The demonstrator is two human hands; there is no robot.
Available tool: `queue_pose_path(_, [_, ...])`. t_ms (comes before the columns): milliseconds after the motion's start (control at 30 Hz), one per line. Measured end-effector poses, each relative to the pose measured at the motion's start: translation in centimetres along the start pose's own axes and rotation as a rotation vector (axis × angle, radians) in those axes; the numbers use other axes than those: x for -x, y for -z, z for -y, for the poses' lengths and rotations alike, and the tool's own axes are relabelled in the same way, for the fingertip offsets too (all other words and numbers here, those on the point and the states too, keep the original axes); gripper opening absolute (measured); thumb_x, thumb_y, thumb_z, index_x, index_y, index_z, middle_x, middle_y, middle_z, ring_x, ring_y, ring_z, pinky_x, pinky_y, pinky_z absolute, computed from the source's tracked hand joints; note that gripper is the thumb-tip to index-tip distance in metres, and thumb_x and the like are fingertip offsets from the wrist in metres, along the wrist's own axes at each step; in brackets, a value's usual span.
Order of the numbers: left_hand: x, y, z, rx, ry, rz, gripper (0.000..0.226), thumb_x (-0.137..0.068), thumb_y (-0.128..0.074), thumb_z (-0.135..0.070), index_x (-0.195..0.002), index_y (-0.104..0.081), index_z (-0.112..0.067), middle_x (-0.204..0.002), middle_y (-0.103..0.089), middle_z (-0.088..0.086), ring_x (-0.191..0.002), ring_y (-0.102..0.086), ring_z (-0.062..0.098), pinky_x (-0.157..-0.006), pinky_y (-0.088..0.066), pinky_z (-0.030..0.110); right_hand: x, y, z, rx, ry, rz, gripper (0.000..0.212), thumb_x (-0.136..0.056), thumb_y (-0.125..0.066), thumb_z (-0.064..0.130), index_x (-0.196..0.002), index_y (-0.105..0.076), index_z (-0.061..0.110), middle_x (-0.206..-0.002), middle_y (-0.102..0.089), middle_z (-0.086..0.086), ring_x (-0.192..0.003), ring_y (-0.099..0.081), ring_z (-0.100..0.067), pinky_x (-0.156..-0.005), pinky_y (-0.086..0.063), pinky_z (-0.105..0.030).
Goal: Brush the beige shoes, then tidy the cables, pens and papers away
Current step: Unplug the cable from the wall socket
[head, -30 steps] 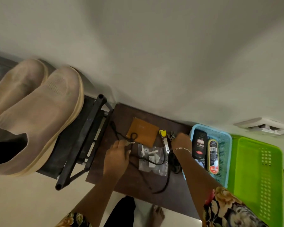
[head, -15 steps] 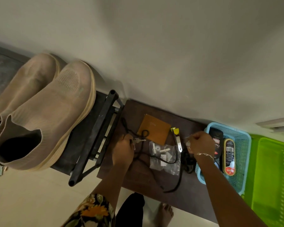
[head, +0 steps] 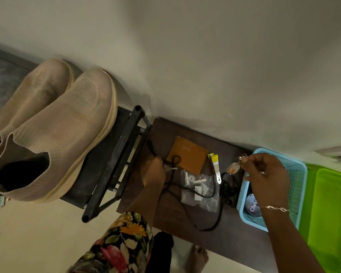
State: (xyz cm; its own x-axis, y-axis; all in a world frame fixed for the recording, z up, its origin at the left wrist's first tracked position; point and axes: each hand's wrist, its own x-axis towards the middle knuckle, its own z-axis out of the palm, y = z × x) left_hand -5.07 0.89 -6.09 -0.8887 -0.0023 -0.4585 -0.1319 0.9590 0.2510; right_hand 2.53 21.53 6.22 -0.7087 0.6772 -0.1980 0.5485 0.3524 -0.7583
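Two beige shoes (head: 53, 131) stand side by side on a black rack (head: 114, 160) at the left. On the dark wooden board (head: 230, 233) lie a black cable (head: 205, 196), a brown envelope (head: 187, 154), a clear plastic bag (head: 201, 190) of small parts and a yellow-capped nail clipper (head: 215, 166). My left hand (head: 154, 170) grips the cable and a small key near the envelope. Just left of the blue basket (head: 297, 174), my right hand (head: 268, 174) is raised and pinches a keyring with a pale tag (head: 233, 167).
The blue basket holds a round tin (head: 251, 205) partly hidden by my right wrist. A green basket (head: 331, 213) stands at the far right. The wall runs along the back. My bare foot (head: 197, 257) is on the pale floor below the board.
My right hand has lifted the keyring off the board and moved it right, toward the blue basket. My left hand stays on the cable. The view has shifted left.
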Motion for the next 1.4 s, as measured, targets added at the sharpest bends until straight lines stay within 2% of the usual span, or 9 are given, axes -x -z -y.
queue_pose_path(100, [0.7, 0.8, -0.4, 0.075, -0.048, -0.006, 0.016, -0.091, -0.049, -0.017, -0.096, -0.062, -0.009, -0.109, -0.055, 0.01, -0.1, -0.054, 0.026, -0.082, -0.043, 0.034, 0.3, 0.8, 1.4, -0.133, 0.014, 0.017, 0.014, -0.08, -0.069, 0.018, -0.07, -0.06, 0.02, -0.076, -0.06, -0.011, -0.064, -0.061, -0.007, -0.052, -0.051, -0.017])
queue_pose_path(233, [3.0, 3.2, -0.7, 0.426, -0.063, -0.008, 0.016, -0.084, -0.06, -0.009, -0.071, -0.053, -0.015, -0.09, -0.052, 0.007, -0.085, -0.053, 0.023, -0.07, -0.035, 0.025, 1.0, 2.9, 3.2, -0.221, 0.028, -0.009, 0.016, -0.069, -0.072, 0.028, -0.06, -0.063, 0.037, -0.081, -0.064, -0.001, -0.069, -0.057, -0.007, -0.065, -0.045, -0.021])
queue_pose_path(400, [7.4, 8.5, -2.7, 0.765, -0.155, -0.061, 0.013, -0.077, -0.066, 0.002, -0.073, -0.056, -0.006, -0.091, -0.061, 0.002, -0.088, -0.056, 0.011, -0.07, -0.04, 0.016, 2.4, 6.5, 6.8, -0.541, -0.005, 0.001, 0.043, -0.077, -0.055, -0.014, -0.046, -0.057, 0.016, -0.074, -0.072, 0.014, -0.07, -0.065, -0.003, -0.063, -0.048, -0.012])
queue_pose_path(500, [10.1, 11.8, -5.3, 0.919, -0.232, -0.026, 0.024, -0.074, -0.068, 0.001, -0.061, -0.051, -0.01, -0.094, -0.066, 0.001, -0.088, -0.06, 0.001, -0.067, -0.04, 0.003, 3.5, 9.2, 9.3, -0.689, 0.016, -0.043, 0.038, -0.078, -0.053, -0.016, -0.052, -0.057, 0.011, -0.064, -0.071, 0.007, -0.066, -0.066, -0.001, -0.062, -0.05, -0.01])
queue_pose_path(600, [13.1, 14.6, -8.8, 1.102, -0.289, 0.009, 0.019, -0.061, -0.065, -0.02, -0.054, -0.049, -0.014, -0.084, -0.07, 0.007, -0.083, -0.066, 0.005, -0.074, -0.049, 0.012, 4.7, 12.8, 11.8, -0.789, 0.08, -0.071, 0.026, -0.082, -0.057, -0.007, -0.061, -0.062, 0.008, -0.063, -0.071, 0.003, -0.062, -0.065, -0.006, -0.063, -0.052, -0.015])
queue_pose_path(667, [15.3, 16.0, -11.6, 1.204, -0.322, 0.014, 0.022, -0.067, -0.069, -0.009, -0.056, -0.05, -0.006, -0.07, -0.068, 0.009, -0.073, -0.067, 0.008, -0.068, -0.052, 0.018, 5.6, 15.8, 12.9, -0.824, 0.118, -0.092, 0.015, -0.083, -0.058, -0.003, -0.069, -0.061, 0.001, -0.062, -0.07, 0.001, -0.054, -0.062, -0.007, -0.058, -0.052, -0.015])
queue_pose_path(867, [23.4, 22.1, -22.2, 1.319, -0.506, 0.006, 0.021, -0.077, -0.066, 0.009, -0.06, -0.058, -0.003, -0.058, -0.062, 0.009, -0.055, -0.055, 0.022, -0.051, -0.046, 0.028, 7.0, 25.9, 15.0, -0.959, 0.231, -0.157, 0.013, -0.082, -0.059, -0.005, -0.075, -0.064, 0.005, -0.057, -0.067, 0.006, -0.053, -0.062, -0.003, -0.052, -0.048, -0.01])
queue_pose_path(1100, [34.4, 29.6, -34.9, 1.395, -0.819, -0.014, 0.014, -0.074, -0.07, 0.005, -0.071, -0.063, -0.007, -0.062, -0.067, 0.001, -0.069, -0.063, 0.03, -0.054, -0.046, 0.025, 7.9, 39.2, 16.2, -0.956, 0.433, -0.239, 0.018, -0.079, -0.062, -0.007, -0.082, -0.069, 0.01, -0.074, -0.073, 0.006, -0.066, -0.065, -0.004, -0.06, -0.051, -0.011])
queue_pose_path(1400, [44.8, 34.2, -45.0, 1.333, -1.148, -0.241, 0.024, -0.077, -0.067, 0.005, -0.072, -0.065, -0.018, -0.07, -0.068, 0.001, -0.066, -0.065, 0.016, -0.058, -0.049, 0.017, 8.7, 52.8, 17.5, -0.83, 0.644, -0.458, 0.024, -0.087, -0.057, 0.001, -0.086, -0.068, 0.022, -0.09, -0.07, -0.001, -0.082, -0.066, -0.016, -0.044, -0.049, -0.017])
